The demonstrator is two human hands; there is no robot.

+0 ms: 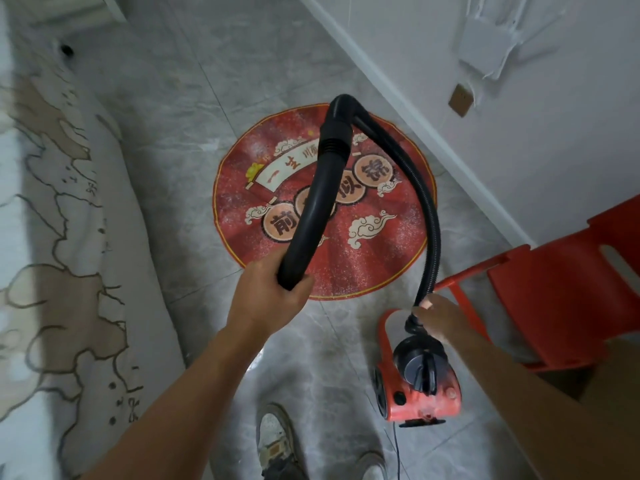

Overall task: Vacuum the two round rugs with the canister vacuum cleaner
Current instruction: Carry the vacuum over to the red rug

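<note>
rug (363,258) looks dusty, unvacuumed; left hand (266,296) grips the wand (311,209), right hand (445,322) pinches hose (429,209) at the canister (422,389).

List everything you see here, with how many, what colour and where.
rug: one, red with gold rim, floor ahead
vacuum cleaner: one, red and black, floor at lower right
hose: one, black, arching from the vacuum cleaner over the rug
chair: one, red, right, by the wall
patterned cloth: one, white and beige, left side
shoes: two, whitish, bottom edge
left hand: one, grips the hose's free end
right hand: one, holds the hose at the vacuum cleaner
</note>
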